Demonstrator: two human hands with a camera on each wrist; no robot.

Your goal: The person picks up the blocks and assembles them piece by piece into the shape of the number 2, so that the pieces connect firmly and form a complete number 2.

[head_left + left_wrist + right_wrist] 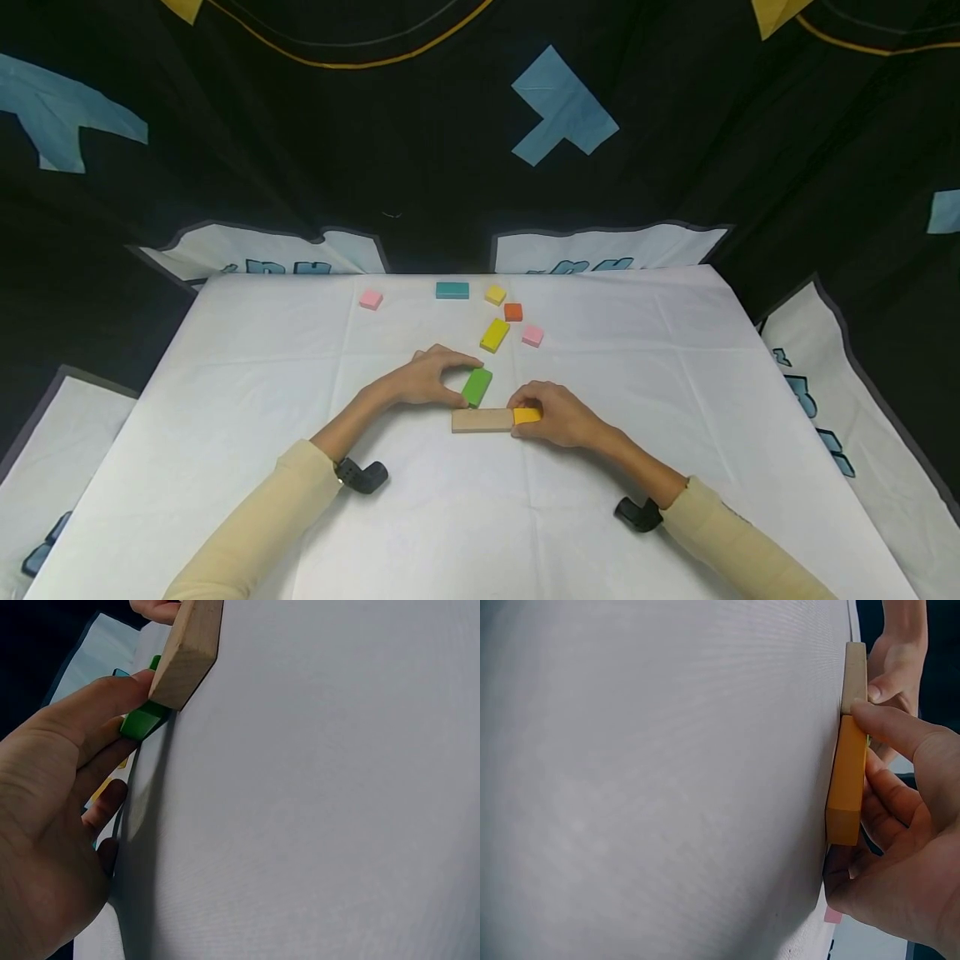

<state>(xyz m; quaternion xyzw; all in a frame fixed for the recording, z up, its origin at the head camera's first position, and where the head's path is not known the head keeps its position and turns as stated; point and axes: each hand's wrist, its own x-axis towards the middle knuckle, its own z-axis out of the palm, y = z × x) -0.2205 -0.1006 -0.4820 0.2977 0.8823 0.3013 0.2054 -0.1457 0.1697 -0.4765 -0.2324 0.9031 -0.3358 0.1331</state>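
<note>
My left hand (429, 379) pinches a green block (477, 387) by its two ends, thumb at the near end and fingers at the far one. Just in front of it lies a long plain wooden block (480, 421), close to the thumb tip. On the right, my right hand (561, 414) grips an orange-yellow block (527, 415) between thumb and fingers. In the right wrist view this orange-yellow block (846, 769) lies end to end with the wooden block (854, 679). The green block (144, 720) shows partly behind the wooden one in the left wrist view.
Beyond the hands lie a yellow block (494, 335), a small yellow block (495, 294), an orange-red block (513, 312), a teal block (452, 290) and pink blocks (532, 335) on either side. A white cloth (420, 533) covers the table; a dark curtain (420, 167) hangs behind.
</note>
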